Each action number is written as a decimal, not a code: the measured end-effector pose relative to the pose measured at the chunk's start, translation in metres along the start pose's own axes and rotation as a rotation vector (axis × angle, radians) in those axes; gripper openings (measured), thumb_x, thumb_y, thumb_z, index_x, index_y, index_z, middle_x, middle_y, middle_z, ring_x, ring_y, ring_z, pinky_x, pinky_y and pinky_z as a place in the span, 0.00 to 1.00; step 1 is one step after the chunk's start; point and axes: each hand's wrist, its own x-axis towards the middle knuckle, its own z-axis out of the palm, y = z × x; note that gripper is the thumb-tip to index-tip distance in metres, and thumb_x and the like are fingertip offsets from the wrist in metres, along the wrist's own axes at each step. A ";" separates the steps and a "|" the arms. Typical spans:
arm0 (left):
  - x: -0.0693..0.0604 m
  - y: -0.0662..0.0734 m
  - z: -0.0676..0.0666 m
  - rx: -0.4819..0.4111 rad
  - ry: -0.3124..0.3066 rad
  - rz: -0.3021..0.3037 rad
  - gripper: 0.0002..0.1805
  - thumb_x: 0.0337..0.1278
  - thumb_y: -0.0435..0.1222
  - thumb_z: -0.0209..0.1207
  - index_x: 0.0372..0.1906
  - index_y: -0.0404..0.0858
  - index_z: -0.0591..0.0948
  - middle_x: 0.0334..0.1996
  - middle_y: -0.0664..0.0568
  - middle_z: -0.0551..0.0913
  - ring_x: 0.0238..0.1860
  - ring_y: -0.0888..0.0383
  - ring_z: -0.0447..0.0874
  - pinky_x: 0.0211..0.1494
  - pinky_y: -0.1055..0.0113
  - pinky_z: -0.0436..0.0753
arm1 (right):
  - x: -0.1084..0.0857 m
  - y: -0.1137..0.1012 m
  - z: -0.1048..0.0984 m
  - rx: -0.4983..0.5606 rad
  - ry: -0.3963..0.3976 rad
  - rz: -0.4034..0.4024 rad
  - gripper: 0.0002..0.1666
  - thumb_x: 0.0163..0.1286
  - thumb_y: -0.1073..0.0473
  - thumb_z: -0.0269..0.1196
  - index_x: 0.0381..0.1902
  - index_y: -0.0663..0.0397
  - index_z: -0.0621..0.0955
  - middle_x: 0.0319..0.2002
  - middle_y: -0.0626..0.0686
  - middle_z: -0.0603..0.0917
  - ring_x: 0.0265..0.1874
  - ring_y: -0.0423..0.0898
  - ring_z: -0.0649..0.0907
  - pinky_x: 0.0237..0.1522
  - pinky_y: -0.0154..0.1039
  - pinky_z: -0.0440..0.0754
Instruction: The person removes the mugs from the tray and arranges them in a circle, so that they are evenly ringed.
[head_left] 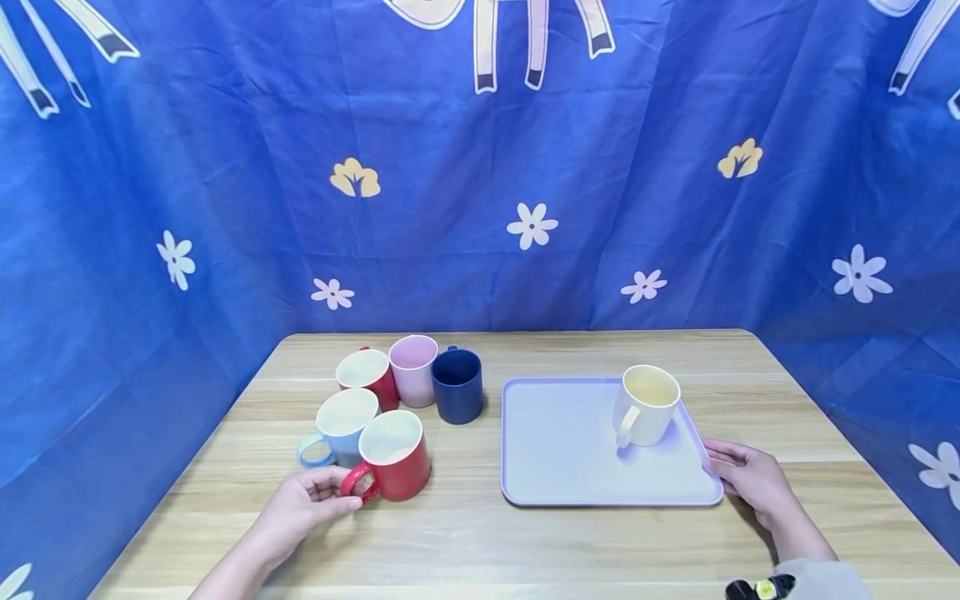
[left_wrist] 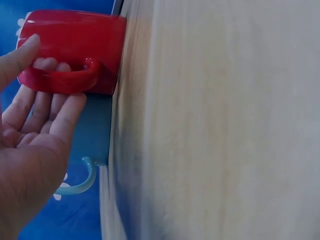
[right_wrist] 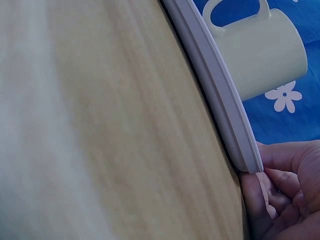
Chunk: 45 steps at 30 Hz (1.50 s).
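With thumb and fingers, my left hand [head_left: 300,507] holds the handle of a red mug [head_left: 406,472], white inside, at the front of a mug group. In the left wrist view, fingertips show through the handle of the red mug [left_wrist: 82,35], which stands upright on the table. Touching or close behind it is a light blue mug [head_left: 347,435]. At the right, my right hand [head_left: 759,485] pinches the edge of a lilac tray [head_left: 558,442], thumb above and fingers below, as the right wrist view shows. A cream mug [head_left: 651,417] stands upright on the tray's right part.
Behind the front mugs stand another red mug [head_left: 385,390], a pink mug [head_left: 415,383] and a dark blue mug [head_left: 459,398]. All are on a wooden table [head_left: 480,550]. A blue patterned cloth [head_left: 450,275] hangs at the table's back and sides.
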 end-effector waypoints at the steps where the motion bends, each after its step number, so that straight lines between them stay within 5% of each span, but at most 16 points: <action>1: 0.000 0.001 0.001 0.019 0.016 -0.002 0.15 0.49 0.23 0.64 0.42 0.19 0.78 0.34 0.44 0.85 0.34 0.63 0.83 0.37 0.71 0.81 | 0.000 0.000 0.000 -0.004 -0.001 -0.002 0.31 0.64 0.63 0.64 0.61 0.76 0.69 0.45 0.58 0.84 0.33 0.33 0.82 0.34 0.34 0.83; 9: 0.001 0.017 0.004 0.036 0.196 -0.044 0.26 0.45 0.22 0.67 0.53 0.22 0.74 0.39 0.47 0.84 0.39 0.59 0.84 0.40 0.70 0.82 | 0.001 0.001 0.000 0.004 0.003 -0.002 0.31 0.64 0.63 0.64 0.60 0.76 0.69 0.45 0.58 0.84 0.33 0.33 0.82 0.34 0.35 0.83; 25: 0.021 0.063 -0.004 0.066 0.248 0.092 0.28 0.55 0.27 0.64 0.60 0.25 0.70 0.44 0.51 0.84 0.44 0.64 0.82 0.45 0.76 0.79 | 0.001 0.001 0.001 0.007 -0.001 0.003 0.31 0.64 0.63 0.64 0.61 0.76 0.69 0.45 0.58 0.84 0.33 0.33 0.82 0.34 0.35 0.83; 37: 0.059 0.102 0.033 -0.022 0.225 0.166 0.26 0.54 0.26 0.63 0.59 0.25 0.72 0.43 0.58 0.83 0.46 0.63 0.81 0.49 0.74 0.78 | 0.002 0.002 0.000 0.004 0.004 0.010 0.32 0.63 0.63 0.65 0.60 0.75 0.70 0.44 0.56 0.85 0.33 0.33 0.82 0.33 0.34 0.83; 45: 0.091 0.113 0.067 -0.120 0.153 0.175 0.25 0.53 0.25 0.64 0.58 0.27 0.73 0.47 0.43 0.82 0.48 0.53 0.82 0.49 0.68 0.79 | 0.001 0.002 0.001 -0.005 0.013 0.003 0.32 0.62 0.62 0.65 0.60 0.75 0.70 0.45 0.58 0.84 0.33 0.34 0.82 0.34 0.35 0.83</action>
